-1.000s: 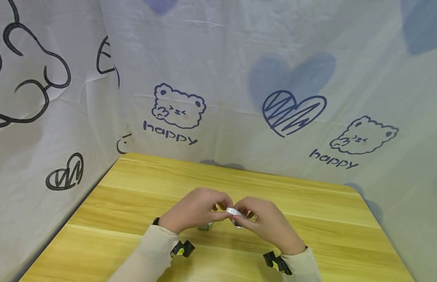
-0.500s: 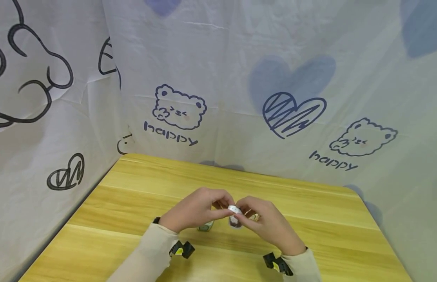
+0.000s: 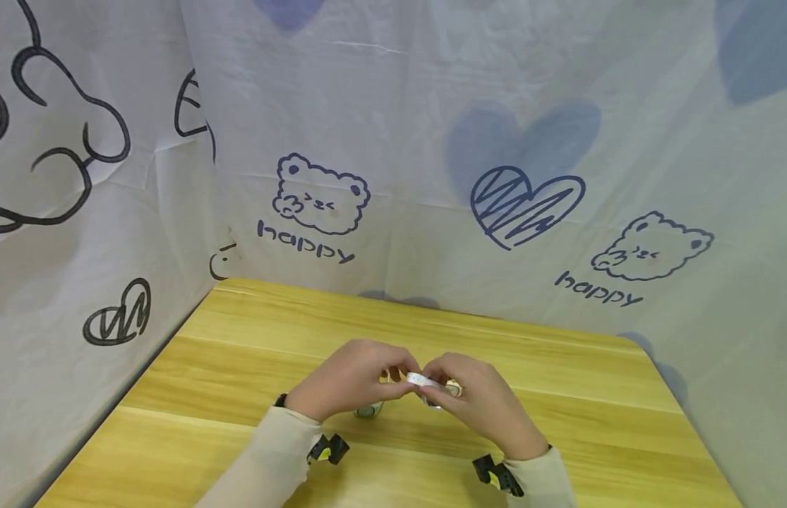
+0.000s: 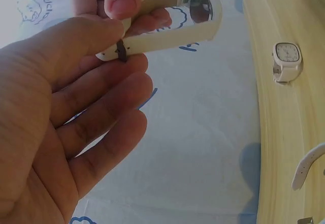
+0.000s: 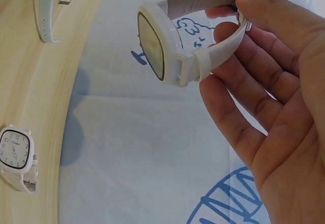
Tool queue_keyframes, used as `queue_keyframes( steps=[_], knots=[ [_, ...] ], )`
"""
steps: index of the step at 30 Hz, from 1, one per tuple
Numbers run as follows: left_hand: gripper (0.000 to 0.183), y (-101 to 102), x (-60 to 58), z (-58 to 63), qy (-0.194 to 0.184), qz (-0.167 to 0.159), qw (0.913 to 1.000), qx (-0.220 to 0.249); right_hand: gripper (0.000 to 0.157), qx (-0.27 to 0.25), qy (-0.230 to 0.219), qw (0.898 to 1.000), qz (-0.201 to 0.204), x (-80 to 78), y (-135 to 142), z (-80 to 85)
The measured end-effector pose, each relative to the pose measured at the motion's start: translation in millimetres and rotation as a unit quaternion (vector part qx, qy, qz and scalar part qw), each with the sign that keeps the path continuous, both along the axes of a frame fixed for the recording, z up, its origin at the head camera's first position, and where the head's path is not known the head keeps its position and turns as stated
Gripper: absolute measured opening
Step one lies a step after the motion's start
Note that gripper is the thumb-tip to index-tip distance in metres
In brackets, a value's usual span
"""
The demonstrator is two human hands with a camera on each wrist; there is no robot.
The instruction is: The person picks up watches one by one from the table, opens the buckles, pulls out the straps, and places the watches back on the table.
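Observation:
Both hands hold a white wristwatch (image 5: 175,56) raised in the air, its strap bent into a loop. My left hand (image 3: 351,377) pinches the strap (image 4: 172,38) near its holed end, where a dark buckle prong or pin shows; its other fingers are loosely spread. My right hand (image 3: 488,398) pinches the strap at the buckle side, the thumb on top. The watch case hangs on the far side of the loop, away from the fingertips. Fingers partly hide the buckle.
On the wooden table (image 3: 253,339) lie a pale green watch (image 3: 368,410) under the left hand and a white square-faced watch (image 4: 288,54), partly behind the right hand in the head view. A printed cloth (image 3: 406,141) hangs behind the table.
Half a second ago the held watch was tipped so its case showed below the strap in the head view; now it is tilted back. Both hands have stayed nearly in place, fingers shifting slightly.

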State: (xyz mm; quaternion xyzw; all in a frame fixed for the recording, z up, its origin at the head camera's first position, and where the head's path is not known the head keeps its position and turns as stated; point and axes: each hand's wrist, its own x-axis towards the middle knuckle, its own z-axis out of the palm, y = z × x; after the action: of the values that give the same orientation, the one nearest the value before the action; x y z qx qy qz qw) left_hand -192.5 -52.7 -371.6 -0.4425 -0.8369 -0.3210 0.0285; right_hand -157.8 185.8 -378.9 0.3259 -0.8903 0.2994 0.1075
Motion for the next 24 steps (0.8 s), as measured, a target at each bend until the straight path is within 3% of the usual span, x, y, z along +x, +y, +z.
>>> queue_keyframes(
  steps=[5, 14, 22, 24],
  knots=[
    [0.012, -0.1, 0.0, -0.8, 0.025, -0.002, 0.9996, 0.011, 0.009, 0.004, 0.008, 1.000, 0.006, -0.9, -1.4, 1.0],
    [0.012, 1.9, -0.3, 0.0, 0.056, -0.023, 0.9974, 0.038, 0.004, -0.040, -0.034, 0.998, 0.038, 0.9, 2.3, 3.0],
    [0.013, -1.8, 0.9, 0.5, -0.036, -0.023, 0.9960, 0.079, 0.012, -0.070, -0.038, 0.996, 0.047, 1.0, 4.6, 4.4],
    [0.013, -2.0, 1.6, 2.0, -0.040, -0.020, 0.9957, 0.082, 0.012, -0.071, -0.031, 0.996, 0.044, 0.4, 4.7, 4.2]
  ],
)
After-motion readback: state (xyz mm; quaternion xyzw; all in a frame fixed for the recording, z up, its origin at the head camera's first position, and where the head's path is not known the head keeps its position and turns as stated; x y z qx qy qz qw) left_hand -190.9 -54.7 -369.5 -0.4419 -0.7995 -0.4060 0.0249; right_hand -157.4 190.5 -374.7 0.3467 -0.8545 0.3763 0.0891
